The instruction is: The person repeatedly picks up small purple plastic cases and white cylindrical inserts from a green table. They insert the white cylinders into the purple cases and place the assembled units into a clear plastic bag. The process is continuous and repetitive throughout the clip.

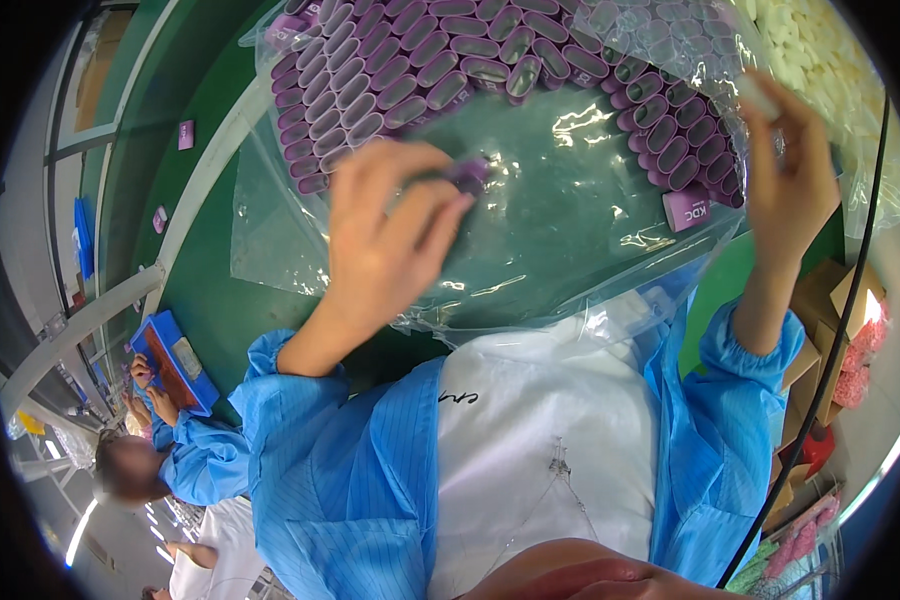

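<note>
My left hand (385, 235) pinches a small purple casing (470, 175) over the clear plastic bag sheet; motion smears the casing and fingertips. At the right, my right hand (795, 170) is raised beside the pale pile, with a small whitish translucent piece (758, 97) between thumb and fingers. Ahead of both hands, many hollow purple oval casings (435, 68) stand packed in rows, their open ends facing up. One purple casing (686, 209) lies on its side at the near right end of the rows. Clear plastic (570, 220) covers the green table in front of me.
A heap of pale yellow-white pieces (820, 60) in clear plastic lies at the far right. Two stray purple casings (186, 134) lie off to the left. A co-worker in a blue sleeve (205, 455) handles things at a blue tray (175, 365). Cardboard boxes (820, 320) stand at right.
</note>
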{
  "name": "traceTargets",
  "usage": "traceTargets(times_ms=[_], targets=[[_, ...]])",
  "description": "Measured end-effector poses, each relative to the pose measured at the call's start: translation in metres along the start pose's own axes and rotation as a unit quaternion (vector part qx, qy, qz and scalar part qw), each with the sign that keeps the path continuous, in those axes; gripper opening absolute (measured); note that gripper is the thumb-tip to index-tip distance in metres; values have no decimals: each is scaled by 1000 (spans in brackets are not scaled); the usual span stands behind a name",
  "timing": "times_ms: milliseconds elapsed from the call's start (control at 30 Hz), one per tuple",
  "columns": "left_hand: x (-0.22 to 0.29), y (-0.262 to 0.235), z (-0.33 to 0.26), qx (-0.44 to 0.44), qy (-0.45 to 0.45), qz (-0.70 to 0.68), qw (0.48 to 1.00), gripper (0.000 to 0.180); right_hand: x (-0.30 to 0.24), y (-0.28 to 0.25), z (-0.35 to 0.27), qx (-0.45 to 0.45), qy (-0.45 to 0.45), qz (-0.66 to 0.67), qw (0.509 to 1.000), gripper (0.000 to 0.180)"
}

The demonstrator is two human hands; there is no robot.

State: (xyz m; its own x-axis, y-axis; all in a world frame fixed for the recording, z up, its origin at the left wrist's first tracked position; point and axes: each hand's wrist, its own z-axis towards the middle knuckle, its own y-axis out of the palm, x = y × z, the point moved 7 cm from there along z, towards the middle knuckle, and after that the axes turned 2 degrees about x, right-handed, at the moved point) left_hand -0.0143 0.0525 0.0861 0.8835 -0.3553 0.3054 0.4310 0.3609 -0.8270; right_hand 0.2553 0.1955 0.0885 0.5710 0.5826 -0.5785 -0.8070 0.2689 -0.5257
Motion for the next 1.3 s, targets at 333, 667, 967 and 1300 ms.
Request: traceTargets(times_ms=[333, 667, 967, 1300], targets=[[4, 64, -14, -58, -121, -341, 930, 52, -95, 55, -77, -201, -26, 225, 953, 27], [4, 66, -15, -21, -78, -363, 928, 42, -109, 59, -87, -167, -116, 140, 969, 24], [7, 63, -13, -5, -63, -373, 926, 39, -113, 62, -80, -250, -113, 127, 953, 25], [5, 64, -13, -25, -63, -369, 927, 37, -124, 66, -88, -229, -281, 13, 932, 36]])
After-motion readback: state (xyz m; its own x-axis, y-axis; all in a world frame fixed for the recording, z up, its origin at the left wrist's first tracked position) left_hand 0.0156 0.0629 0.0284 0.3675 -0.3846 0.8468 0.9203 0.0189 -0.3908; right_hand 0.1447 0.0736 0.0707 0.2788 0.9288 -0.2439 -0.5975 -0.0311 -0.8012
